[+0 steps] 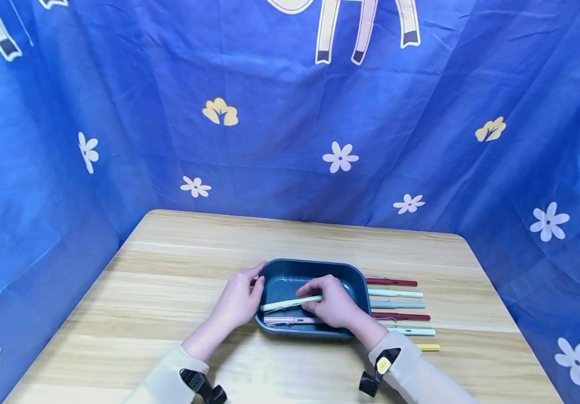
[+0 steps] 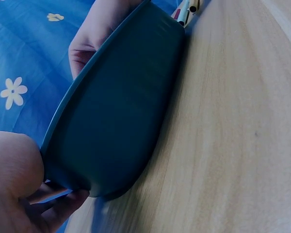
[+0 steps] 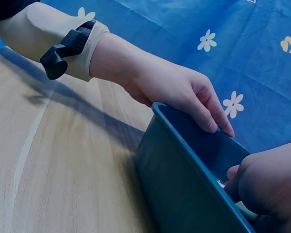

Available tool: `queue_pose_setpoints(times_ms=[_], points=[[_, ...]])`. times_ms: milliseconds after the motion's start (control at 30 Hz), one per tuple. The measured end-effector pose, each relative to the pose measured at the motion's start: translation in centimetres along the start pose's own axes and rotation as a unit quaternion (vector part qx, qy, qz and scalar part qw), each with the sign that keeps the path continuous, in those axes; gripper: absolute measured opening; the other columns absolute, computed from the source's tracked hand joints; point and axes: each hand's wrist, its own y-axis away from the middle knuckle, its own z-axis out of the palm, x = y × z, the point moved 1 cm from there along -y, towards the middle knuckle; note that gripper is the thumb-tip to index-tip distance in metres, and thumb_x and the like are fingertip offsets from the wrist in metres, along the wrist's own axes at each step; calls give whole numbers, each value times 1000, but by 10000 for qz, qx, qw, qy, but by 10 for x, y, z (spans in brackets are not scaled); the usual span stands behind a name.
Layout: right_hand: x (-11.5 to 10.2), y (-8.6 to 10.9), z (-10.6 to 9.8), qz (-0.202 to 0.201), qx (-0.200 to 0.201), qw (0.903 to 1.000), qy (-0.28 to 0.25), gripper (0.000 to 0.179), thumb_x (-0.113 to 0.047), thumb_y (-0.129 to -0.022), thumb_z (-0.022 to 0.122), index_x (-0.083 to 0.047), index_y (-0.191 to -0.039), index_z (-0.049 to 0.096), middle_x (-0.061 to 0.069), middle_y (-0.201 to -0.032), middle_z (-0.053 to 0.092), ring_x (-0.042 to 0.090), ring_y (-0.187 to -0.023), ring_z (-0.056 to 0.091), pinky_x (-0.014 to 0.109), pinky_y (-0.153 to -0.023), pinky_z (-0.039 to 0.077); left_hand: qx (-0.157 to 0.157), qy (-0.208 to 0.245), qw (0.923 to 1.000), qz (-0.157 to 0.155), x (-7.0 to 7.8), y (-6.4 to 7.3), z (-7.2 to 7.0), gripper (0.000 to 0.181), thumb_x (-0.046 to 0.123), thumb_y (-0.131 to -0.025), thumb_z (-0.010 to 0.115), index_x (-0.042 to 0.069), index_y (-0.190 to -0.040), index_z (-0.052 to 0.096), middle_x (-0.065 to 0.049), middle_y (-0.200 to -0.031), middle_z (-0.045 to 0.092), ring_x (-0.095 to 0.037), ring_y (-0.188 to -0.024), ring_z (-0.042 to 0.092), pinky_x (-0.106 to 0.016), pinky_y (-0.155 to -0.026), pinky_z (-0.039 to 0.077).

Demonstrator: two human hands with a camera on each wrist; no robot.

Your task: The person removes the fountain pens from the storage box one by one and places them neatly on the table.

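Note:
In the head view a dark teal box [image 1: 357, 280] with rounded corners stands on the table. My right hand [image 1: 337, 303] reaches into it and pinches one end of a pale mint pen [image 1: 284, 303], which lies at a slant above the box floor. Nearer its front wall a pale lilac pen [image 1: 282, 320] lies inside, its right part hidden by my right hand. My left hand [image 1: 236, 297] touches the outside of the left end with thumb and forefinger. A dark red bit shows between those two fingers. In the left wrist view the thumb presses the wall.
Several pens lie in a row right of the box, among them a dark red pen [image 1: 398, 282], a grey-blue pen [image 1: 401, 304] and a yellow pen [image 1: 428, 347]. The wooden table [image 1: 188, 247] is enclosed by blue patterned cloth [image 1: 269, 185].

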Motion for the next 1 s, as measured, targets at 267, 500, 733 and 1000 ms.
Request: queue_pose_setpoints(times_ms=[267, 500, 733, 1000], points=[[-2, 0, -5, 8, 245, 9996, -123, 13, -5, -91, 84, -10, -104, 85, -10, -100, 77, 13, -82, 63, 27, -69, 52, -6, -78, 10000, 32, -1, 0, -1, 43, 5, -105, 60, -5, -146, 60, -25, -132, 69, -23, -98, 72, -45, -88, 60], [-4, 0, -10, 119, 422, 9987, -256, 12, -8, -88, 87, -13, -99, 86, -10, -98, 77, 11, -56, 47, 22, -51, 40, 6, -75, 10000, 58, -2, -1, 0, 43, 5, -105, 60, -5, -146, 59, -26, -135, 67, -27, -108, 72, -46, -92, 60], [-5, 1, -11, 233, 460, 9978, -412, 12, -9, -88, 87, -12, -99, 87, -10, -97, 77, 11, -51, 44, 22, -49, 38, -10, -35, 10000, 39, -2, -2, 0, 43, 6, -105, 61, -5, -146, 59, -26, -137, 65, -29, -112, 71, -48, -96, 59], [-6, 4, -13, 299, 519, 9971, -469, 10, -12, -88, 88, -12, -99, 87, -10, -94, 77, 14, -50, 47, 24, -47, 40, -31, 1, 10000, 41, -1, -1, 0, 43, 5, -105, 60, -6, -146, 59, -26, -139, 64, -32, -120, 68, -50, -103, 55]])
